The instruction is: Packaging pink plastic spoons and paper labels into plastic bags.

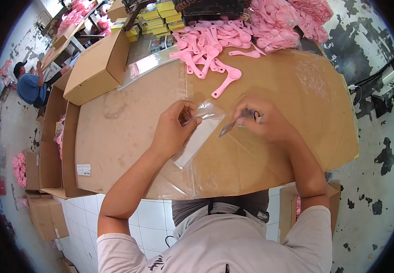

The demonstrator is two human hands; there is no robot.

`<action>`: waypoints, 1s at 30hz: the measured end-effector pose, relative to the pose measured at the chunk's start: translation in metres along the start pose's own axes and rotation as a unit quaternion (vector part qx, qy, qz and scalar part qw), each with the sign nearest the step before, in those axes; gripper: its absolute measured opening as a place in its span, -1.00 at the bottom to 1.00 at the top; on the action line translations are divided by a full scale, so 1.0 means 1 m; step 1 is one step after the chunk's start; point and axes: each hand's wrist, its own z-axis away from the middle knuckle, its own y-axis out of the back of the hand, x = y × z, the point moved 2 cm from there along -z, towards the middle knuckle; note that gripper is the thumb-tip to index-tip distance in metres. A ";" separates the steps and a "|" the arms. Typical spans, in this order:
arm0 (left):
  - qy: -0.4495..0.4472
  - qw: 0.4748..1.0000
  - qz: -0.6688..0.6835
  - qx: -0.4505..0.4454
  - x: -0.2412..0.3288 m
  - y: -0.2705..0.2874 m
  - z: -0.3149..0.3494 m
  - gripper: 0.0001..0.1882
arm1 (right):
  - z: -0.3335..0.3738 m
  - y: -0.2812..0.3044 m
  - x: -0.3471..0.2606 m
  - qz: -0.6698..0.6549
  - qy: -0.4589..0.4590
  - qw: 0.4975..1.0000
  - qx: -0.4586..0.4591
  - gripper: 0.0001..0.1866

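Over the middle of the cardboard-covered table [260,170], my left hand [172,125] pinches the upper edge of a clear plastic bag [196,142]. The bag's lower part looks white and slants down toward me. To its right my right hand [265,119], slightly blurred, grips a small printed card [228,129] by one end, its other end pointing at the bag without touching it. Beyond both hands lies a loose pile of pink plastic measuring spoons [210,45]. One pink spoon [229,83] rests nearest to me, its handle toward the bag.
Clear bags [156,63] lie flat at the back left beside a closed carton [99,68]. Yellow-edged card stacks [160,18] and bagged pink spoons [274,25] stand at the back. Thin clear strips [314,79] lie right. An open carton [53,150] adjoins the table's left edge; a person [33,86] sits beyond.
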 end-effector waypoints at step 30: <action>0.107 0.927 0.356 -0.057 0.005 -0.005 0.003 -0.72 | -0.002 -0.021 0.013 -0.154 -0.034 0.973 0.171 -0.67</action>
